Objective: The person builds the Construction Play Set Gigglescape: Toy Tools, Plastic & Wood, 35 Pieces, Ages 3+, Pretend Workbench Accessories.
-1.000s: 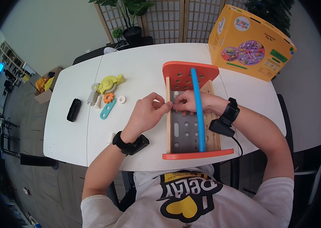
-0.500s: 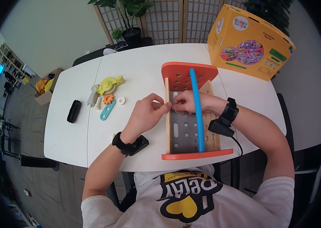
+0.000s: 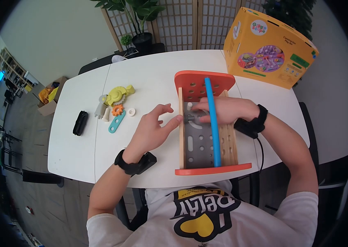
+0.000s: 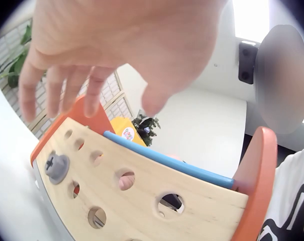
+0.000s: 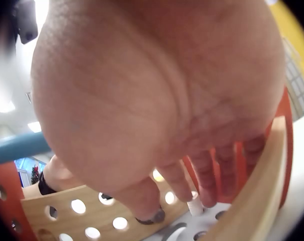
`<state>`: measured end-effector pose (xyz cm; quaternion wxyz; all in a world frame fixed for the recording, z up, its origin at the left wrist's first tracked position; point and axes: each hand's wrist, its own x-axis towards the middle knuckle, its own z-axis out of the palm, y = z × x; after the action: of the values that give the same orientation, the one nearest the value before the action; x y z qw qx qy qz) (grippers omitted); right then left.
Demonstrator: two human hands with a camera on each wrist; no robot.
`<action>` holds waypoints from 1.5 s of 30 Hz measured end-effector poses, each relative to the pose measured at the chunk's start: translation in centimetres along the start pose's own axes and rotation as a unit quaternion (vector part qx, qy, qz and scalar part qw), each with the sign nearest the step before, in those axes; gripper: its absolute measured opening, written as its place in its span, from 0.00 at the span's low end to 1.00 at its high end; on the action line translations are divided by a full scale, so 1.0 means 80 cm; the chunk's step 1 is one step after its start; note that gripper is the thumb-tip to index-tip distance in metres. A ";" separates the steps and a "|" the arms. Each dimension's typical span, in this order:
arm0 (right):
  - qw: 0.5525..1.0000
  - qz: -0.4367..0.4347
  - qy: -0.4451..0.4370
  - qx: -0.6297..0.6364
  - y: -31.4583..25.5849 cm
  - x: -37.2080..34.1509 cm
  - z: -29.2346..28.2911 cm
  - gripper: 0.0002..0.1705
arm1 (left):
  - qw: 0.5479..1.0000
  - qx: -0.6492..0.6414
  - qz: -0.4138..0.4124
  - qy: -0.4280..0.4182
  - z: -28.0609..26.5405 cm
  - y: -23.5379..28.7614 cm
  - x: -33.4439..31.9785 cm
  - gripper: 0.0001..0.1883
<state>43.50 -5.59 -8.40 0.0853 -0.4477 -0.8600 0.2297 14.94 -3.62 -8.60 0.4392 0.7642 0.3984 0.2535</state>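
Note:
A toy toolbox with red ends (image 3: 213,170), wooden sides and a blue bar (image 3: 213,123) stands on the table. The slotted head of a grey screw (image 4: 56,168) lies against the outside of one wooden side (image 4: 142,173); its shaft (image 3: 189,118) shows inside. My left hand (image 3: 151,129) is beside that side, fingers spread and holding nothing; whether its thumb touches the screw head is unclear. Under the bar, my right hand (image 3: 227,110) reaches in with loosely extended fingers, near a white peg (image 3: 189,106) on the grey base (image 3: 196,142). Its thumb (image 5: 144,201) is near the screw's end.
Left on the table lie a yellow-green toy saw (image 3: 117,94), an orange gear (image 3: 117,110), a teal strip (image 3: 117,122), a white ring (image 3: 131,111) and a black case (image 3: 80,123). A yellow box (image 3: 270,49) stands at the back right.
My right hand has shifted right and its fingers have loosened, uncovering the grey screw's shaft. My left hand has drawn slightly back and its fingers have spread.

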 end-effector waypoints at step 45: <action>0.868 0.262 0.216 0.362 0.006 -0.046 -0.029 0.53 | 0.973 -0.142 -0.173 0.058 -0.091 0.003 -0.005 0.44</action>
<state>46.81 -7.63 -6.35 0.3617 -0.6325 -0.5281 0.4361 9.43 -0.59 -4.87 0.5567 0.5972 0.5094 0.2719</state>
